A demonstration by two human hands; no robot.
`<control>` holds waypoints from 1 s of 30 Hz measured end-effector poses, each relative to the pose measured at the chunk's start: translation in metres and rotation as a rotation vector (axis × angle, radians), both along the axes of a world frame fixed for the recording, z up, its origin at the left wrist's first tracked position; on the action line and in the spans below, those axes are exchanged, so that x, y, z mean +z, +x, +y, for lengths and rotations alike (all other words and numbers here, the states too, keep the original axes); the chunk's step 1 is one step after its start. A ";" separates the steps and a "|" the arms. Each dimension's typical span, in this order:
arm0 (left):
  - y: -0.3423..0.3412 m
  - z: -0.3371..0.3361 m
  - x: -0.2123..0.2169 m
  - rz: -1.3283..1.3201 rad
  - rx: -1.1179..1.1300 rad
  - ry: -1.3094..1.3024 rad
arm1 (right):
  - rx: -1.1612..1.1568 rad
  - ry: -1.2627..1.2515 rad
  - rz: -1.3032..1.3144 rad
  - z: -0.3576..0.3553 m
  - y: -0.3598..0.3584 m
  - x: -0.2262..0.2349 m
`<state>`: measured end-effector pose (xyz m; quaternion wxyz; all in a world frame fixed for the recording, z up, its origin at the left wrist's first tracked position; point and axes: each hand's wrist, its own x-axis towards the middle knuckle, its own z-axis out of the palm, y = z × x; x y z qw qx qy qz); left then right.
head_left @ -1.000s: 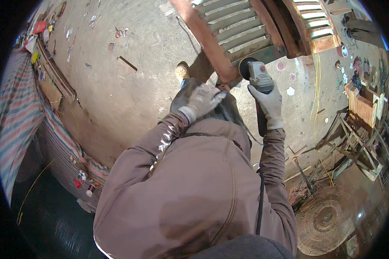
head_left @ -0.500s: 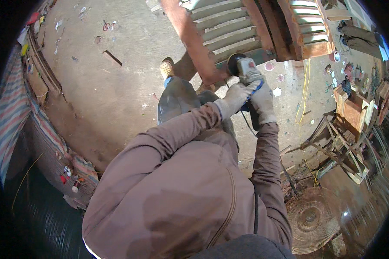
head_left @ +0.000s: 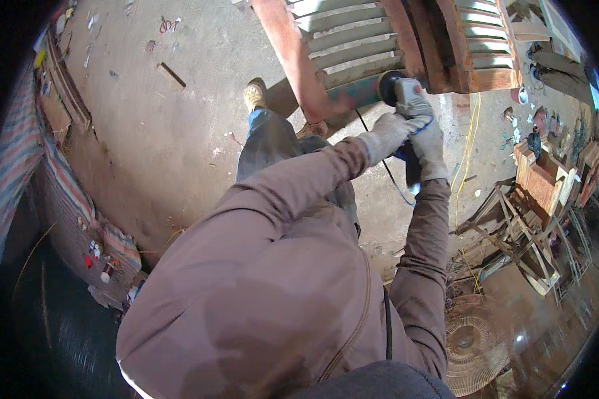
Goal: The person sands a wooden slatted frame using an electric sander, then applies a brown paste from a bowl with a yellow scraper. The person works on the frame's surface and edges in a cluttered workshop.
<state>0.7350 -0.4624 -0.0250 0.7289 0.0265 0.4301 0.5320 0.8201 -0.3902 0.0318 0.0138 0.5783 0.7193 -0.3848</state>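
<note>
Far left of the frame: striped tarp (head_left: pixel 20 159) along the edge, small litter on it lower down. Upper left: bare concrete floor (head_left: pixel 180 126) with a loose wood scrap (head_left: pixel 171 75). Centre and bottom: the person's brown jacket (head_left: pixel 273 292) fills most of the view; jeans leg and a tan boot (head_left: pixel 253 94) stick out above it, boot planted on the floor. Just right of the boot, a reddish painted bar (head_left: pixel 293 60) runs diagonally from top centre down toward the hands, part of a slatted shutter frame (head_left: pixel 353 40) lying across the top of the frame. Left hand (head_left: pixel 387 135), in a light work glove, clenched around the body of the angle grinder (head_left: pixel 409 100), upper right of centre. Right hand (head_left: pixel 427 143), also gloved, wrapped around the grinder's rear handle, just right of and touching the left hand. Grinder disc (head_left: pixel 387 88) sits against the frame's edge where bar and slats meet. Black cord (head_left: pixel 379 159) hangs from the grinder down past the sleeves. Right of the hands: yellow cable (head_left: pixel 469 143) trailing over the floor. Far right: stacked wooden frames (head_left: pixel 539 193) and scrap timber. Lower right: round fan grille (head_left: pixel 472 339) lying flat.
</note>
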 end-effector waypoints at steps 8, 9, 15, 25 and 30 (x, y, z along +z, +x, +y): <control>-0.043 -0.115 0.021 -0.330 0.412 -0.158 | 0.368 0.025 -0.134 -0.071 -0.058 0.010; -0.045 -0.118 0.017 -0.317 0.411 -0.179 | 0.392 0.057 -0.118 -0.074 -0.059 0.005; -0.008 -0.060 0.000 -0.228 0.431 -0.117 | 0.279 -0.027 -0.016 -0.039 -0.035 -0.005; 0.018 -0.070 -0.059 -0.545 0.483 0.098 | 0.286 0.007 -0.059 -0.045 -0.036 0.005; 0.001 0.014 0.000 -0.056 0.145 0.100 | 0.188 0.005 0.116 0.036 0.014 -0.041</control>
